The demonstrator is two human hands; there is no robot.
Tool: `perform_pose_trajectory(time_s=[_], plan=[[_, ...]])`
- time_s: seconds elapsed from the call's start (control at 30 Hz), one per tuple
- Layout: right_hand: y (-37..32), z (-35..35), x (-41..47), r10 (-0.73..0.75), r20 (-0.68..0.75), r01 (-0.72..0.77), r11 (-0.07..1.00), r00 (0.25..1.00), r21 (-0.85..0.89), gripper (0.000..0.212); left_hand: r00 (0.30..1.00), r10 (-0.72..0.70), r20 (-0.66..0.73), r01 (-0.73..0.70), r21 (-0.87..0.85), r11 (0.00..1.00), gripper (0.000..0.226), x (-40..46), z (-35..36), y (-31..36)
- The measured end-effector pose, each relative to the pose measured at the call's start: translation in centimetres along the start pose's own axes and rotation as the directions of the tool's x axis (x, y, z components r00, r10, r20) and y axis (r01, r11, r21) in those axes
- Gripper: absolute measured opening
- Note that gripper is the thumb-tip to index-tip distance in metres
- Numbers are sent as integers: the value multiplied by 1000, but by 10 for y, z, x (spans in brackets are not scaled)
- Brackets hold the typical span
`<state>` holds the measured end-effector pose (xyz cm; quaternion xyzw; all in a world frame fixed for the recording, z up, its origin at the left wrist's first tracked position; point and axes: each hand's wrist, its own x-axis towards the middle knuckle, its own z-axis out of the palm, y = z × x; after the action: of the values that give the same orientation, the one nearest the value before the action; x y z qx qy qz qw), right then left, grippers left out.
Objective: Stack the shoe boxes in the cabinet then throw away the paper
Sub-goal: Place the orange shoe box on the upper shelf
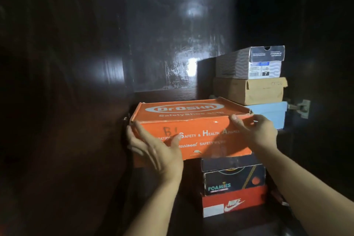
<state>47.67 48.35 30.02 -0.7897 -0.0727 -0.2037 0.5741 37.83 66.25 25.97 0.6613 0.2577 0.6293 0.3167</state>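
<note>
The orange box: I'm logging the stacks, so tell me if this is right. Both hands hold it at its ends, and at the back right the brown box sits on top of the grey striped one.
Not quite. The head view shows both hands, left hand and right hand, holding the orange box at its ends, but the grey striped box sits on top of the brown box, not under it.

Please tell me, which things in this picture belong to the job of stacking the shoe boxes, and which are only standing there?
Belong to the job:
orange box, held by left hand and right hand
dark Foamies box
red Nike box
grey-white box
brown box
light blue box
cabinet

Only there:
door hinge

No paper is visible.
</note>
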Motion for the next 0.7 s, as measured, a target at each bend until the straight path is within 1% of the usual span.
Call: perform_pose_trajectory(time_s=[0.03, 0.07, 0.1, 0.13, 0.17, 0.2, 0.23, 0.27, 0.3, 0.37, 0.4, 0.43, 0.5, 0.63, 0.7], plan=[[-3, 7, -3, -5, -41, 3, 999, 999, -54, 52, 999, 26, 47, -29, 58, 998, 121, -6, 6, -3], [-5, 14, -5, -19, -51, 13, 993, 999, -116, 44, 993, 53, 105, -66, 126, 990, 122, -12, 12, -8], [-6, 22, -8, -41, -23, 36, 983, 999, -180, 43, 982, 87, 167, -120, 198, 973, 123, -17, 17, -13], [-3, 31, -10, -65, 33, 71, 967, 997, -245, 53, 966, 121, 228, -180, 260, 949, 124, -21, 22, -19], [3, 41, -10, -98, 101, 124, 944, 990, -306, 67, 948, 141, 284, -228, 300, 926, 124, -23, 26, -24], [9, 50, -10, -122, 164, 174, 918, 979, -356, 79, 931, 141, 337, -255, 323, 911, 124, -24, 28, -29], [15, 56, -9, -131, 223, 213, 892, 966, -399, 86, 913, 126, 389, -268, 336, 903, 122, -22, 31, -33], [22, 61, -5, -130, 284, 246, 872, 950, -422, 88, 893, 98, 439, -268, 345, 900, 118, -19, 33, -36], [26, 64, -2, -125, 350, 276, 862, 928, -425, 87, 873, 57, 484, -255, 354, 900, 113, -16, 35, -39], [32, 68, 3, -117, 468, 349, 823, 876, -448, 73, 835, -45, 548, -198, 375, 906, 104, -9, 39, -42], [34, 70, 4, -100, 502, 376, 788, 859, -487, 67, 816, -103, 569, -151, 382, 912, 102, -6, 41, -44], [35, 72, 4, -79, 517, 386, 761, 852, -521, 65, 797, -153, 585, -110, 388, 915, 102, -3, 43, -46], [35, 75, 5, -50, 522, 381, 744, 851, -549, 66, 771, -198, 605, -81, 402, 912, 103, 0, 46, -50], [36, 80, 6, -52, 573, 402, 764, 818, -504, 67, 767, -213, 606, -58, 396, 916, 105, 10, 47, -56], [37, 80, 7, -61, 577, 402, 777, 814, -484, 67, 764, -214, 608, -52, 389, 920, 103, 13, 47, -55]])
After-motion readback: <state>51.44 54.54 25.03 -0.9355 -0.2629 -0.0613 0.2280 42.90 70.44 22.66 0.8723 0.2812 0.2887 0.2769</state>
